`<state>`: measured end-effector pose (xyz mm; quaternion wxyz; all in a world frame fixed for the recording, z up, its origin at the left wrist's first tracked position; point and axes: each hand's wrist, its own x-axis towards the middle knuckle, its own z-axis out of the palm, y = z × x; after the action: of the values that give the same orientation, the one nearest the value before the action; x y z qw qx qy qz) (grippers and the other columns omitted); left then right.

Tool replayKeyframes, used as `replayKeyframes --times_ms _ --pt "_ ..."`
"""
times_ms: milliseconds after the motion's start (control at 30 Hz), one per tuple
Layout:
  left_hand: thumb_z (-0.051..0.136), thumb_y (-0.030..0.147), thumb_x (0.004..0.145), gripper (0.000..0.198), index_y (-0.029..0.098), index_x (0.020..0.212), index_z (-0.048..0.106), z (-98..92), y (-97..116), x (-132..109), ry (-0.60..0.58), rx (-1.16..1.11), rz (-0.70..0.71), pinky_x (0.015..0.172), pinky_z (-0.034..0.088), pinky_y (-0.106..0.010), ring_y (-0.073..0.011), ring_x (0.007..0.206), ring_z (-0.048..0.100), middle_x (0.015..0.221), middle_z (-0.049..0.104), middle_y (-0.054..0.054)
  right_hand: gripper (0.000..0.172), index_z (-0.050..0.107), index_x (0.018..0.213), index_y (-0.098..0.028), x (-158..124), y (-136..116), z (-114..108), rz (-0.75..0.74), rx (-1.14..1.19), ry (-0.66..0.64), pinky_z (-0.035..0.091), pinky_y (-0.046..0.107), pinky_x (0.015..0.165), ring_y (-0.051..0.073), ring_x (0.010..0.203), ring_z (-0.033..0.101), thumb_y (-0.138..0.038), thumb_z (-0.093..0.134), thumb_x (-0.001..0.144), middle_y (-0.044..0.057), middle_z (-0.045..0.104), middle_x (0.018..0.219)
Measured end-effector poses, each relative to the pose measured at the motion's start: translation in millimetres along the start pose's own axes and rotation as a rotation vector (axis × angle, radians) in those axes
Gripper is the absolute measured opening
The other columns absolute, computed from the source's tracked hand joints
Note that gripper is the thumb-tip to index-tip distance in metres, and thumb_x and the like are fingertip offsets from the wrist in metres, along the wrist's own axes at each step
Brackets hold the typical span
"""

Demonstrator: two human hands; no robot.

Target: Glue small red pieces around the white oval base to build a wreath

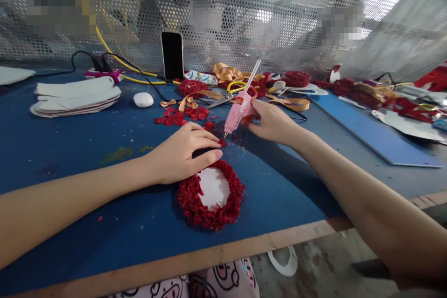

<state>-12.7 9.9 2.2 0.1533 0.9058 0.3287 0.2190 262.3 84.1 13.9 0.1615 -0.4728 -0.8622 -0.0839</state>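
My right hand [270, 123] is closed round a pink hot glue gun [238, 111], its nozzle pointing down-left at a small red petal piece [222, 142]. My left hand [183, 153] pinches that petal at its fingertips, just above a white oval base ringed with red petals [211, 195] lying on the blue table [104, 149]. The palm rests on the ring's upper left edge. The white middle of the oval is still bare.
Loose red petals [178, 116], gold ribbon [226, 74] and scissors [223, 98] lie behind the hands. A stack of white cut-outs [75, 98] and a white oval stone [143, 99] sit at left. A phone [172, 55] leans on the mesh wall. More red wreaths [352, 87] are at right.
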Motion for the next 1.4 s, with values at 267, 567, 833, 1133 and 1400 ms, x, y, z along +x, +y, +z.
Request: replayKeyframes --times_ms 267,567,833,1133,1400 --pt "0.043 0.043 0.101 0.040 0.022 0.122 0.070 1.3 -1 0 0.009 0.001 0.006 0.108 0.037 -0.046 -0.0256 0.122 0.054 0.129 0.069 -0.005 0.013 0.051 0.090 -0.019 0 -2 2 -0.006 -0.020 -0.009 0.034 0.033 0.065 0.024 0.075 0.057 -0.030 0.052 0.083 0.013 0.066 0.091" --pt "0.044 0.044 0.101 0.042 0.021 0.122 0.071 1.6 -1 0 0.009 0.019 0.004 0.107 0.038 -0.046 -0.0260 0.121 0.053 0.130 0.069 -0.006 0.012 0.053 0.089 -0.018 0 -2 2 -0.017 -0.001 -0.010 0.036 0.033 0.067 0.025 0.078 0.058 -0.029 0.051 0.084 0.014 0.067 0.093" --pt "0.044 0.044 0.101 0.041 0.022 0.122 0.071 1.9 -2 -1 0.013 0.016 0.005 0.107 0.039 -0.046 -0.0261 0.121 0.053 0.130 0.069 -0.005 0.010 0.053 0.091 -0.019 -1 -2 3 -0.016 -0.021 -0.008 0.036 0.033 0.068 0.025 0.081 0.059 -0.026 0.052 0.085 0.014 0.068 0.097" --pt "0.044 0.042 0.101 0.040 0.021 0.122 0.071 1.4 -1 0 0.017 0.021 0.018 0.105 0.040 -0.044 -0.0247 0.118 0.056 0.128 0.070 -0.006 0.007 0.051 0.090 -0.019 -1 1 2 -0.027 -0.057 -0.003 0.036 0.033 0.068 0.024 0.080 0.058 -0.021 0.050 0.084 0.013 0.067 0.096" --pt "0.044 0.041 0.101 0.039 0.021 0.120 0.071 1.0 -1 -1 0.021 0.020 0.029 0.105 0.040 -0.044 -0.0243 0.117 0.058 0.127 0.070 -0.006 0.016 0.055 0.099 -0.018 -2 -12 -7 -0.060 -0.148 0.093 0.040 0.040 0.079 0.031 0.093 0.056 -0.019 0.047 0.086 0.016 0.063 0.100"
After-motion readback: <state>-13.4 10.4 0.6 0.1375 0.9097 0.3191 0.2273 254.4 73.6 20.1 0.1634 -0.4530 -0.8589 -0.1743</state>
